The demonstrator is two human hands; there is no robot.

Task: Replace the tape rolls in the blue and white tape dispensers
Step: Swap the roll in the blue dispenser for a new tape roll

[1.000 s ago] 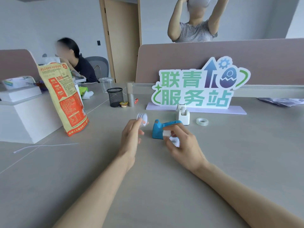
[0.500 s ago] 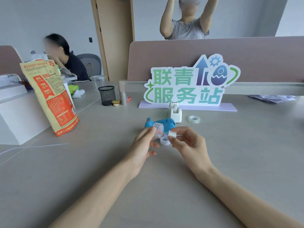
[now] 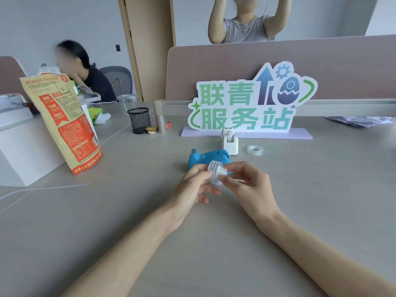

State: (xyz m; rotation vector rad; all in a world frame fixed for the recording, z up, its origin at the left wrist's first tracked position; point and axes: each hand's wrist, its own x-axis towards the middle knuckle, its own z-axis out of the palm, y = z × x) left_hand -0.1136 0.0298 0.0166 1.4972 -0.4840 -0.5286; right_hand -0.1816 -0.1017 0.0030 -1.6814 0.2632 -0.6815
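You are early in the job, by my reading. Your left hand (image 3: 192, 185) pinches a small tape roll (image 3: 213, 169) by its rim, thumb and fingertips curled around it. Your right hand (image 3: 248, 187) pinches a short white hub (image 3: 222, 172) at the roll's centre hole. I cannot tell whether the hub is going in or coming out, nor whether this roll is the used one or a fresh one. The hands meet at the roll, just above the counter (image 3: 321, 200).

The blue dispenser (image 3: 205, 158) stands just beyond your fingertips, partly hidden behind the roll, its cutter end on your left hand's side. Its cradle appears to hold no roll, though your hands cover part of it, so it looks emptied and not yet reloaded. The white dispenser (image 3: 229, 142) stands just behind the blue one, farther out from your right hand. It seems to have a roll in place, so I judge it untouched. A spare clear roll (image 3: 255, 150) lies flat beyond your right hand, near the white dispenser but apart from it.

What remains, as I judge it, is to seat hub and roll in the blue dispenser, then do the white one.
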